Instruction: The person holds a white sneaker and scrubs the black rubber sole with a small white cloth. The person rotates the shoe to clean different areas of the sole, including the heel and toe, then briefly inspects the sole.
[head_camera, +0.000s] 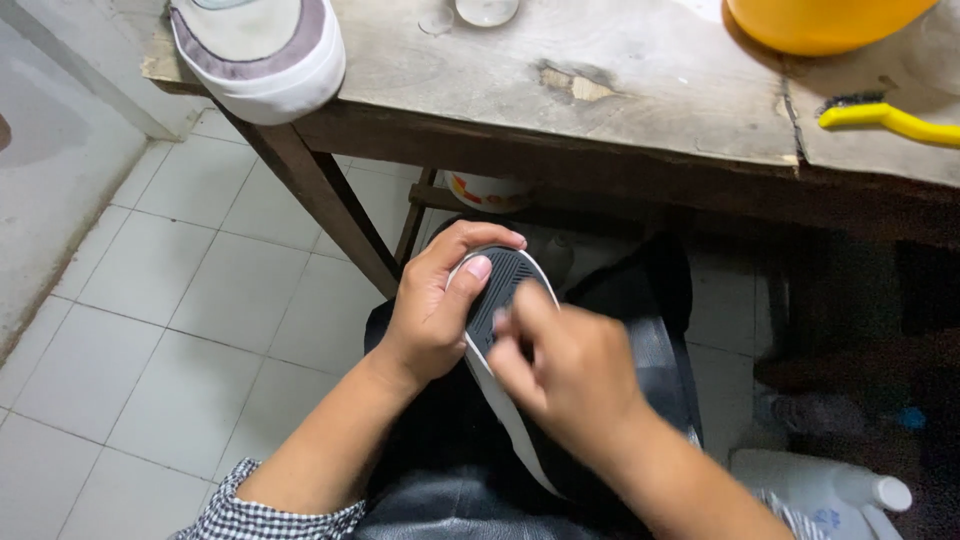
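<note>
A shoe with a dark grooved sole and a white rim lies sole-up over my lap. My left hand grips its toe end, thumb on the sole and fingers curled over the tip. My right hand is blurred and pressed against the middle of the sole, fingers bunched together; whether it holds a cloth or anything small I cannot tell. The heel end of the shoe is hidden behind my right forearm.
A worn wooden table stands in front, bearing a second white shoe at its left corner, a yellow basin and a yellow brush. A white plastic bottle lies at the lower right on the tiled floor.
</note>
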